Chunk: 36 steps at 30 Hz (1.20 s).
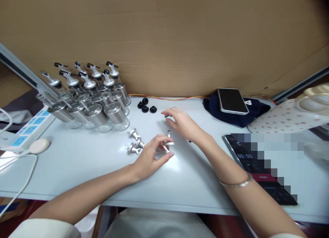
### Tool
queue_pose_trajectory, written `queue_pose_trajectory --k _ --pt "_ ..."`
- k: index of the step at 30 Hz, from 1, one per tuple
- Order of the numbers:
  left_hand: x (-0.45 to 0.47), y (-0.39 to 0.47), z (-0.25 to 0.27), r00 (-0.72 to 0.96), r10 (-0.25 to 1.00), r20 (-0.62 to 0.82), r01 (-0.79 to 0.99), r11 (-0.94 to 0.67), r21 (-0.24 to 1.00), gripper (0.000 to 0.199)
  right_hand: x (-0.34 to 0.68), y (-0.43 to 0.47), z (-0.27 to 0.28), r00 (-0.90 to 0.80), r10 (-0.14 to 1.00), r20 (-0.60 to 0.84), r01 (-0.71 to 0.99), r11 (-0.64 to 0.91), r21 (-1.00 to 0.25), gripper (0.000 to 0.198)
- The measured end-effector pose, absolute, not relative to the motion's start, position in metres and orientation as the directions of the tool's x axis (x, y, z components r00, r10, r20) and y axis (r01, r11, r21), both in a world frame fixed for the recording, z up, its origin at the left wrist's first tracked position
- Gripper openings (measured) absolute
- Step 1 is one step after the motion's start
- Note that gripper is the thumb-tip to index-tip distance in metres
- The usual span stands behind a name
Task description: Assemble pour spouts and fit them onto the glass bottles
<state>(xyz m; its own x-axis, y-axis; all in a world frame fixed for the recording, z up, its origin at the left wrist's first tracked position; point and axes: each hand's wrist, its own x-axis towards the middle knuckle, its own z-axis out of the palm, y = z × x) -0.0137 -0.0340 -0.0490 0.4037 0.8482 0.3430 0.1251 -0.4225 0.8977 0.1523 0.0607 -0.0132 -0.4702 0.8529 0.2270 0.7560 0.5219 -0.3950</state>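
My left hand [154,152] curls its thumb and fingers around a silver pourer spout [169,133], whose lower part is mostly hidden by the fingers. Just left of that hand, several loose silver pourer spouts [133,148] lie on the table. My right hand [181,123] hovers low over the table with its thumb and forefinger apart. A small dark piece [167,116] shows at its fingertips; it does not look gripped. Another small black bit [190,141] lies partly hidden by the right wrist. Several black rubber stoppers [153,109] sit farther back.
Glass bottles with steel bands [95,116], several topped with pourers, crowd the left back. A power strip [31,128] and white cable [28,178] are at far left. At right are a phone [233,100] on a dark cap [216,111] and a larger screen [254,166].
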Motion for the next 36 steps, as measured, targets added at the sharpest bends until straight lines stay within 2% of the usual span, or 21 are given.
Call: queue_pose_trajectory --k 6,10,14,18,26,32,36 --pt "-0.014 -0.031 -0.042 0.417 0.826 0.380 0.135 -0.470 0.872 0.028 0.118 0.104 -0.017 -0.484 0.852 0.198 0.795 0.523 -0.307 0.043" --pt "-0.014 -0.031 -0.044 0.390 0.843 0.370 0.127 -0.447 0.886 0.031 0.104 0.120 -0.021 -0.469 0.859 0.205 0.812 0.511 -0.282 0.028" --pt "-0.014 -0.032 -0.042 0.383 0.868 0.317 0.138 -0.393 0.909 0.032 0.102 0.117 -0.014 -0.440 0.863 0.248 0.806 0.502 -0.315 0.016" --pt "-0.015 -0.033 -0.039 0.388 0.885 0.257 0.162 -0.340 0.926 0.032 0.118 0.098 -0.002 -0.407 0.866 0.291 0.760 0.497 -0.418 0.015" --pt "-0.013 -0.032 -0.047 0.316 0.932 0.179 0.058 -0.207 0.977 0.036 0.157 0.040 0.002 -0.395 0.860 0.323 0.569 0.505 -0.649 0.015" --pt "-0.011 -0.030 -0.050 0.257 0.952 0.166 0.028 -0.179 0.983 0.047 0.169 0.022 -0.009 -0.338 0.926 0.169 0.296 0.276 -0.914 0.020" --pt "-0.011 -0.028 -0.051 0.210 0.955 0.208 0.021 -0.217 0.976 0.051 0.176 0.020 -0.010 -0.354 0.935 0.021 0.169 0.085 -0.982 0.026"
